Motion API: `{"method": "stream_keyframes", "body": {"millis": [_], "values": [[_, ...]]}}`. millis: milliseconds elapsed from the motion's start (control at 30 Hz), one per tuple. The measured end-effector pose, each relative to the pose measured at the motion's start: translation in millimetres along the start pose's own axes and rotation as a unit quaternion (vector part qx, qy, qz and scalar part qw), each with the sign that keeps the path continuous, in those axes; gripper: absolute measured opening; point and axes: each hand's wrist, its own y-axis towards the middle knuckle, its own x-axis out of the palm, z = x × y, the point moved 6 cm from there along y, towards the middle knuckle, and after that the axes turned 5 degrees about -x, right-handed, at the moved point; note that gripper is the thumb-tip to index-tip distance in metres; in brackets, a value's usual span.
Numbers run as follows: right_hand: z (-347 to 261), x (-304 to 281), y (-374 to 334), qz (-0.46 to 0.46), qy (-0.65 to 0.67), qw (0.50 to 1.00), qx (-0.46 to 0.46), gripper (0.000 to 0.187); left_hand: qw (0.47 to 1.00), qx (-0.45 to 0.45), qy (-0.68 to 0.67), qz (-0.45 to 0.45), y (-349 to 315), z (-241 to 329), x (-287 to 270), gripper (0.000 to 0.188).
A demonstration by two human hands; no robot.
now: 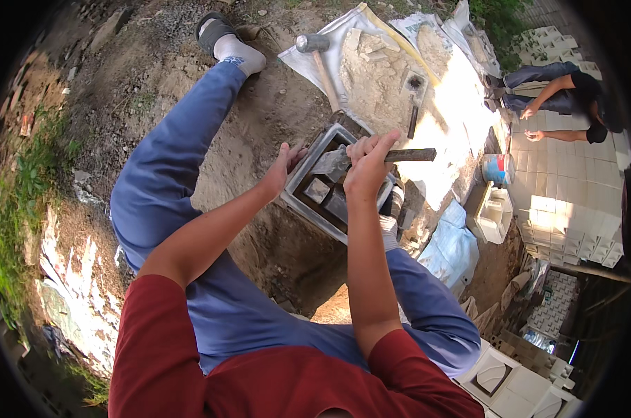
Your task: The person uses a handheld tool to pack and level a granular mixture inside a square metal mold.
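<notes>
A square metal mould (308,157) is seen on the dirt between the person's knees, with grey blocks (327,198) inside it. The right hand (368,164) is closed in a fist around a dark metal bar (411,155), which is held roughly level over the mould and sticks out to the right. The left hand (282,169) is rested on the mould's left rim, fingers spread and curled over the edge; nothing is gripped in it. What the bar's hidden end touches cannot be told, since it is covered by the fist. A hammer (316,57) is laid on a white sack sheet (329,42) beyond the mould, well apart from both hands. A trowel (414,97) is laid on the pile of sand (378,76) on the same sheet. A blue-and-white bucket (498,168) is stood to the right, near stacked pale blocks (573,202). Another person (566,94) is crouched at the upper right, bent over those blocks.
</notes>
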Motion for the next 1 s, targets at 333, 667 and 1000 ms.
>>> {"method": "stream_keyframes", "body": {"millis": [333,667,1000], "values": [[9,11,-6,-0.345,-0.125,0.93,0.023,0.062,0.994,0.027,0.026,-0.101,2,-11,10,0.068],[13,-5,-2,-0.232,-0.056,0.968,0.081,0.052,0.975,0.08,0.203,-0.045,-1,5,21,0.052],[20,5,-7,-0.232,-0.125,0.962,0.066,0.046,0.977,0.073,0.2,-0.025,7,-8,9,0.051]]}}
